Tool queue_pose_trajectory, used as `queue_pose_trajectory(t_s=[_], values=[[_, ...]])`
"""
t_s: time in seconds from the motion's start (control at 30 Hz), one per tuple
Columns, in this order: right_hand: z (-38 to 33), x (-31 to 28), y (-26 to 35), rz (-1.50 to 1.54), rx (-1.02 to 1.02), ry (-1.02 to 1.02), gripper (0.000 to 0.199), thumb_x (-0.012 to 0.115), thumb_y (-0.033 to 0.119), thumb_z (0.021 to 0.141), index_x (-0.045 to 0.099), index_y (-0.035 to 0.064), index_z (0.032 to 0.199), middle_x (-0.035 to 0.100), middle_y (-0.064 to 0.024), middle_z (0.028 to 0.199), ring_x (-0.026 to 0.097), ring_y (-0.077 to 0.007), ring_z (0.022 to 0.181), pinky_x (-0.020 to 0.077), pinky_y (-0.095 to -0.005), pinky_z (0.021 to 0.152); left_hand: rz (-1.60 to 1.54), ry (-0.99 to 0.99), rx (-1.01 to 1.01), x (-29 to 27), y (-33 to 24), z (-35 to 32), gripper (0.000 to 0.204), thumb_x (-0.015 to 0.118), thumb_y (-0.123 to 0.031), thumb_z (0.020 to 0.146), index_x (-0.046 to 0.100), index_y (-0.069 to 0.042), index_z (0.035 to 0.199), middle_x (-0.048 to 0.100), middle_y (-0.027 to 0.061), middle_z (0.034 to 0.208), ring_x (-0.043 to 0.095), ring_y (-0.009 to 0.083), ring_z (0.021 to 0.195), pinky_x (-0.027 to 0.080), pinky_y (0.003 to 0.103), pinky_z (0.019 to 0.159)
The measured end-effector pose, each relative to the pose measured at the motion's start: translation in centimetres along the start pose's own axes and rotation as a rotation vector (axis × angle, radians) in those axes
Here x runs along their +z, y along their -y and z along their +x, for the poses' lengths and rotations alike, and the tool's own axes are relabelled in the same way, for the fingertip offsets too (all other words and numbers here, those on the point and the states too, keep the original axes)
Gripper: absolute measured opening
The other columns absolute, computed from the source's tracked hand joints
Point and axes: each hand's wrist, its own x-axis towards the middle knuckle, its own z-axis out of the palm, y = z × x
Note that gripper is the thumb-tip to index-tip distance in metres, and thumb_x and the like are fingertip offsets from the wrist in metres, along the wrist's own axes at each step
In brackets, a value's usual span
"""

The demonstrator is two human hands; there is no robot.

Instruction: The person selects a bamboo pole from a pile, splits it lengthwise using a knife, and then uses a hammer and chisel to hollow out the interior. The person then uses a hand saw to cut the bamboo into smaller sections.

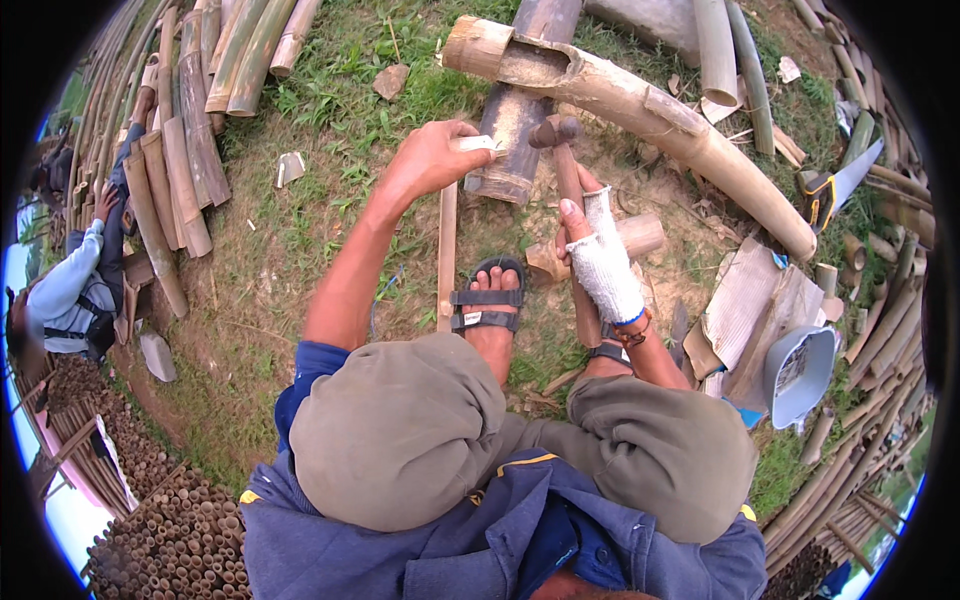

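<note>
Head view, hammer (568, 172) clasped in right hand (600, 250), left hand (430, 160) pinching pale piece (474, 144) — perhaps bamboo

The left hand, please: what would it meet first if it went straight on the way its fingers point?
Probably the dark bamboo length just right of the left hand; if the hand passes above it, the hammer head might come first. A single picture leaves their heights unclear.

Blue jacket (350, 565) — white glove (609, 270)

White blue-edged glove (606, 262), brown hammer handle (569, 178), tan bamboo pole (720, 155), olive-grey trousers (395, 435), pale-blue tub (808, 392)
</note>
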Motion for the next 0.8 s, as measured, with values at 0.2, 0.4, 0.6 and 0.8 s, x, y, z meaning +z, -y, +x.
queue_pose_trajectory(t_s=[0.2, 0.4, 0.6, 0.8], values=[[0.3, 0.9, 0.3, 0.006, -0.092, 0.012, 0.061, 0.054, 0.035, 0.114, 0.032, 0.0130, 0.167, 0.057, -0.0019, 0.102, 0.053, -0.0051, 0.068, 0.0484, -0.0236, 0.061, 0.069, -0.103, -0.078, 1.6, -2.4, -1.9, 0.065, 0.081, -0.048, 0.084, 0.076, -0.003, 0.131, 0.081, 0.0226, 0.109, 0.079, 0.0343, 0.103, 0.060, 0.043, 0.096], [1.3, 0.1, -1.4, -0.172, -0.160, 0.090, 0.058, 0.054, 0.033, 0.115, 0.037, 0.0101, 0.165, 0.062, -0.0042, 0.112, 0.054, -0.0040, 0.074, 0.0490, -0.0243, 0.066, 0.058, -0.062, -0.070, 1.1, -1.9, -0.5, 0.063, 0.079, -0.047, 0.080, 0.078, -0.003, 0.126, 0.080, 0.0245, 0.106, 0.079, 0.0364, 0.102, 0.060, 0.043, 0.095], [0.5, -0.5, 3.6, 0.229, -0.061, -0.015, 0.068, 0.057, 0.042, 0.112, 0.029, 0.0121, 0.167, 0.056, -0.0051, 0.092, 0.057, -0.0105, 0.059, 0.0478, -0.0243, 0.052, -0.061, -0.094, -0.013, 1.9, 0.0, -1.1, 0.066, 0.080, -0.044, 0.082, 0.076, 0.001, 0.129, 0.080, 0.0250, 0.109, 0.079, 0.0351, 0.103, 0.059, 0.042, 0.095], [3.0, -1.6, -2.6, 0.674, 0.263, 0.099, 0.060, 0.059, 0.034, 0.112, 0.033, 0.0184, 0.164, 0.058, -0.0066, 0.091, 0.058, -0.0137, 0.058, 0.0463, -0.0263, 0.048, -0.019, -0.129, -0.021, 2.6, -0.6, -1.8, 0.067, 0.080, -0.047, 0.088, 0.073, 0.003, 0.133, 0.080, 0.0220, 0.117, 0.078, 0.0282, 0.109, 0.058, 0.039, 0.099]])
